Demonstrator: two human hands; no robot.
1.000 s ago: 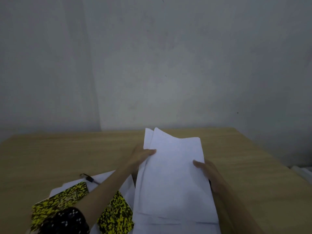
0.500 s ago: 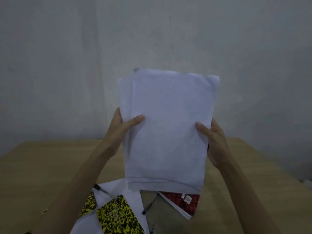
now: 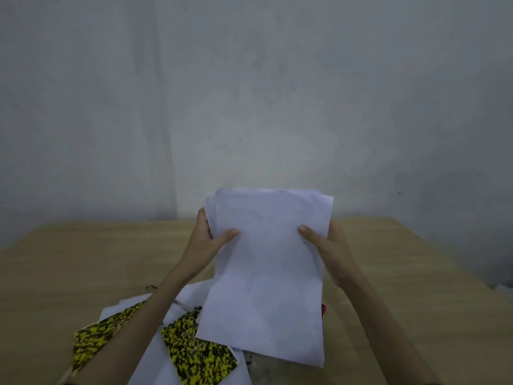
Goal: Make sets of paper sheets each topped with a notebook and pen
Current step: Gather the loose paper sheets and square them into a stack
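Counter [image 3: 55,273] of pale wood is seen running across the view, w/ a grey wall [image 3: 249,93] behind it. At lower left, a yellow-black speckled notebook [image 3: 94,333] is laid on loose white sheets [image 3: 155,359], partly crossed by the left forearm; a second speckled notebook [image 3: 198,348] is set just to its right, its upper corner tucked under the held paper. A dark pen [image 3: 151,287] tip is glimpsed by the left forearm, mostly hidden. Left hand [image 3: 205,240] is clamped on the left edge of the paper stack [image 3: 266,273]: thumb pressed on the front, fingers [image 3: 201,215] wrapped behind. Stack is held tilted above the counter, approx. centre of view, top edges slightly uneven. Right hand [image 3: 330,248] grips the right edge likewise, thumb in front, its fingers hidden behind the sheets. A red bit [image 3: 323,309] is seen peeking out at the stack's lower right edge; what it is can't be told.
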